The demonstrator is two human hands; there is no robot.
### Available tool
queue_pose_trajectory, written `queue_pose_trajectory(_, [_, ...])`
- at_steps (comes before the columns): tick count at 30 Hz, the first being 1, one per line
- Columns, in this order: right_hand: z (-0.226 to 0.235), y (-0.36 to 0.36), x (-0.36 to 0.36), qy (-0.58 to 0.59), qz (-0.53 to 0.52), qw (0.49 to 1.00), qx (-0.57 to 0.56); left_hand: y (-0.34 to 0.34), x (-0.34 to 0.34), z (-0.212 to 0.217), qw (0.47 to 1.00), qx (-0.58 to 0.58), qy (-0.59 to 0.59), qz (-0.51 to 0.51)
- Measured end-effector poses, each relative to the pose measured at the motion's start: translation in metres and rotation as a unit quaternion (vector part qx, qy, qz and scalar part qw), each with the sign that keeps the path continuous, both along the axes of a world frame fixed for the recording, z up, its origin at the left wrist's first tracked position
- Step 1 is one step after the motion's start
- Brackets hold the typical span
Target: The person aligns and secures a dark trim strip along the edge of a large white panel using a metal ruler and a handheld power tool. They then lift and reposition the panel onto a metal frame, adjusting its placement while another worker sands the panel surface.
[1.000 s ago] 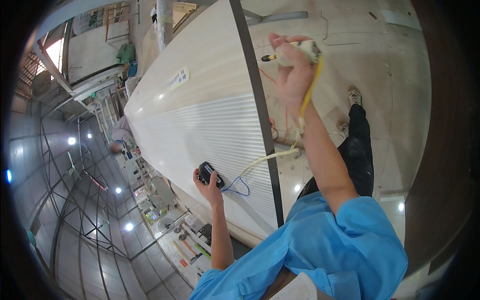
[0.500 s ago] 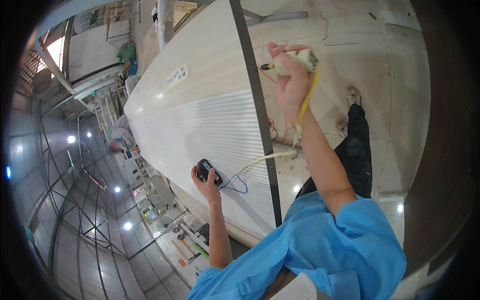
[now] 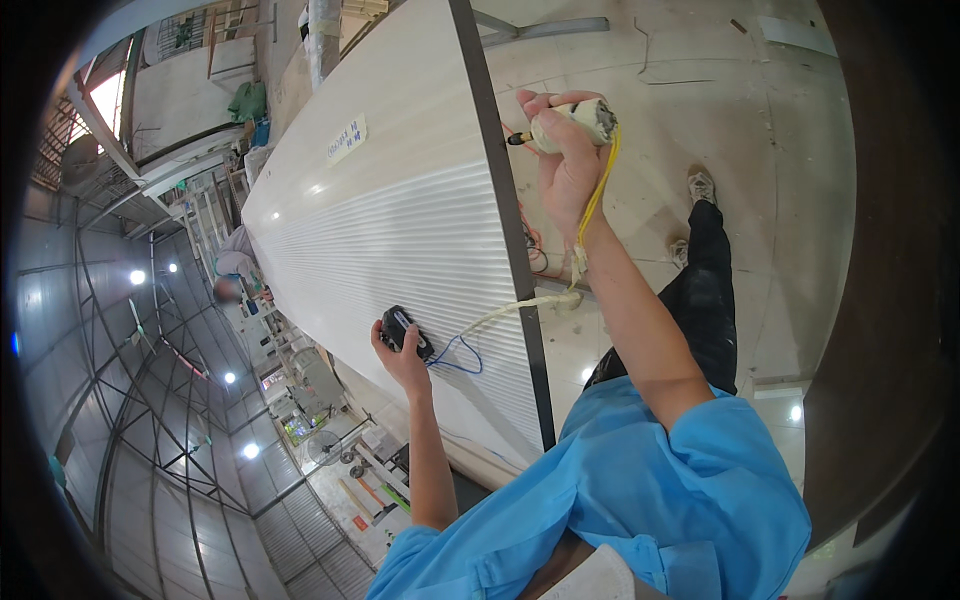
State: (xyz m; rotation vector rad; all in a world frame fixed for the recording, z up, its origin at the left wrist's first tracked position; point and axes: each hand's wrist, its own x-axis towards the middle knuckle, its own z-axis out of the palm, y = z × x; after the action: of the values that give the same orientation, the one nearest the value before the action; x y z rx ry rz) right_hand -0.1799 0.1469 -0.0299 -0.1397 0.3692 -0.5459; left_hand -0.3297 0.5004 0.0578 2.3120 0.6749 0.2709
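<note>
My left hand (image 3: 405, 362) is closed round a small black box-shaped device (image 3: 399, 332) with a pale label, just over a white ribbed panel (image 3: 390, 250). Blue wire (image 3: 470, 350) loops out of the device and joins a cream-wrapped cable (image 3: 510, 308) crossing the panel's dark edge strip (image 3: 515, 225). My right hand (image 3: 568, 165) grips a cream cylindrical motor-like tool (image 3: 580, 122), past that edge. Its short dark tip (image 3: 517, 138) points left toward the edge strip. From the tool's other end, yellow wires (image 3: 603, 190) run down along my wrist.
On the panel's smooth part sits a white label (image 3: 347, 140). Orange wire (image 3: 530, 240) lies beyond the edge, near a metal bar (image 3: 560, 28) on the tiled floor (image 3: 770, 200). Another person (image 3: 235, 275) is at the panel's far left side. A fan (image 3: 323, 447) stands lower left.
The whole view has shifted slightly. My right hand has turned the cylindrical tool a little, and its tip lies a bit further left. Both hands keep their holds.
</note>
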Motion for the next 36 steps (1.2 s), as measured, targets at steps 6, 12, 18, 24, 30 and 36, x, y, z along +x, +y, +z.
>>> queue_pose_trajectory(6, [0.005,0.005,-0.001,0.012,0.013,0.999,0.028,0.005,0.0,-0.002,1.0,0.011,-0.003,-0.012])
queue_pose_trajectory(12, [0.001,0.007,-0.001,-0.011,0.03,0.999,-0.002,0.003,0.0,-0.001,1.0,0.0,-0.003,-0.011])
queue_pose_trajectory(18, [0.004,0.008,0.0,0.01,0.018,1.0,0.015,-0.003,-0.012,0.003,0.996,0.049,0.017,-0.077])
queue_pose_trajectory(24, [0.001,-0.012,-0.019,-0.024,-0.024,0.999,0.027,-0.011,-0.082,0.009,0.998,0.011,0.048,-0.034])
queue_pose_trajectory(30, [-0.002,0.004,-0.027,-0.024,0.014,0.999,0.023,-0.007,-0.118,0.007,0.999,0.002,0.026,0.024])
queue_pose_trajectory(36, [0.001,0.01,-0.026,-0.002,-0.005,1.0,0.01,-0.003,-0.117,0.006,0.999,0.013,0.025,0.017])
